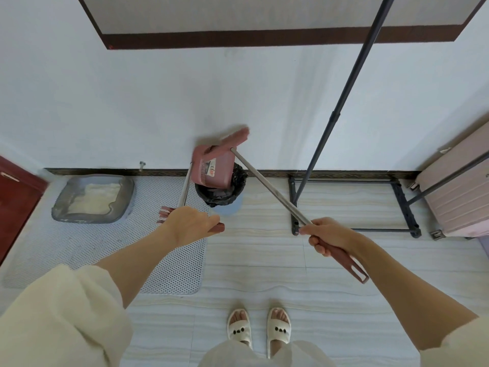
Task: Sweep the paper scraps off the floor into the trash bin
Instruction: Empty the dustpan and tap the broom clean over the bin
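Note:
A pink dustpan [213, 168] is tilted over the trash bin [221, 193], which is lined with a black bag and stands by the wall. My left hand [189, 224] grips the pink handle at the end of the dustpan's metal pole. My right hand [329, 235] grips the broom's pink handle, and its metal pole [267, 185] runs up to the broom head [232, 140], blurred at the dustpan's upper edge. No paper scraps show on the floor.
A grey litter tray [94, 200] sits on a perforated grey mat [169, 260] at left. A dark clothes rack [352, 205] stands at right, with a pink suitcase [460, 192] beyond it. A red door [13, 205] is at far left. My slippered feet [259, 329] stand on pale tiles.

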Motion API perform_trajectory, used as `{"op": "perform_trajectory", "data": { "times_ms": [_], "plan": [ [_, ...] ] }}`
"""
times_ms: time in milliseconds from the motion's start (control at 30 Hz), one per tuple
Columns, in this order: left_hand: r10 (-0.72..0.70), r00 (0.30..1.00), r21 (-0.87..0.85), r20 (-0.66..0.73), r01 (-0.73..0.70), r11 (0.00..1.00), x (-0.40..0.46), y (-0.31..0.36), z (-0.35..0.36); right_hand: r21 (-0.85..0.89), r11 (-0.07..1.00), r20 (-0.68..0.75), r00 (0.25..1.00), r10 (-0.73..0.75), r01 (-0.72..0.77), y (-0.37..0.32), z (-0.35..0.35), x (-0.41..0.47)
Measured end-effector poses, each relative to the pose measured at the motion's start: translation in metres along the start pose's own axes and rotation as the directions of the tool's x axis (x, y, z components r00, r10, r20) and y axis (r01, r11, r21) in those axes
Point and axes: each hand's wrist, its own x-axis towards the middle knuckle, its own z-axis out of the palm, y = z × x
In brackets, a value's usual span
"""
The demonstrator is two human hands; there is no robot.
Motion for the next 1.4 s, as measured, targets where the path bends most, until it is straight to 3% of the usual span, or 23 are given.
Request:
{"op": "perform_trajectory", "data": {
  "times_ms": [167,300,467,500,633,733,833,900,1033,1133,1400],
  "plan": [
    [-0.012,0.999,0.002,-0.032,0.012,1.0,0.0,0.0,0.003,-0.183,0.983,-0.07,0.997,-0.041,0.028,-0.017,-0.02,-0.01],
    [0.06,0.998,0.058,-0.007,-0.059,0.997,0.003,0.01,0.01,-0.267,0.964,-0.096,0.995,-0.034,0.007,-0.019,-0.024,-0.014],
    [0.037,0.997,0.054,0.065,-0.041,0.998,0.004,0.006,-0.001,-0.358,0.934,-0.106,0.993,-0.049,0.008,-0.023,-0.023,-0.017],
    [0.071,0.997,0.048,0.012,-0.071,0.996,0.003,0.006,0.003,-0.365,0.931,-0.108,0.993,-0.048,0.006,-0.025,-0.024,-0.018],
    [0.025,0.994,-0.035,0.11,-0.021,0.999,0.009,0.011,-0.003,-0.371,0.929,-0.117,0.992,-0.039,-0.008,-0.028,-0.028,-0.023],
    [0.051,0.998,0.0,0.048,-0.051,0.999,0.009,0.007,-0.006,-0.384,0.923,-0.129,0.991,-0.024,-0.027,-0.027,-0.03,-0.026],
    [0.027,0.996,0.023,0.084,-0.029,0.999,0.005,0.002,-0.001,-0.385,0.922,-0.146,0.989,-0.025,-0.034,-0.027,-0.029,-0.027],
    [0.074,0.997,0.01,-0.003,-0.074,0.997,0.006,0.004,0.004,-0.388,0.921,-0.156,0.987,-0.022,-0.04,-0.028,-0.028,-0.028],
    [0.024,0.997,-0.063,0.076,-0.019,0.998,0.01,0.008,0.001,-0.403,0.914,-0.161,0.987,-0.015,-0.051,-0.028,-0.035,-0.033],
    [0.039,0.999,-0.007,-0.001,-0.039,0.999,0.009,0.006,0.001,-0.347,0.937,-0.156,0.987,-0.023,-0.033,-0.023,-0.034,-0.033],
    [-0.01,1.0,0.01,-0.019,0.011,1.0,0.009,0.006,-0.003,-0.168,0.986,-0.117,0.993,-0.02,0.0,-0.027,-0.026,-0.023]
  ]
}}
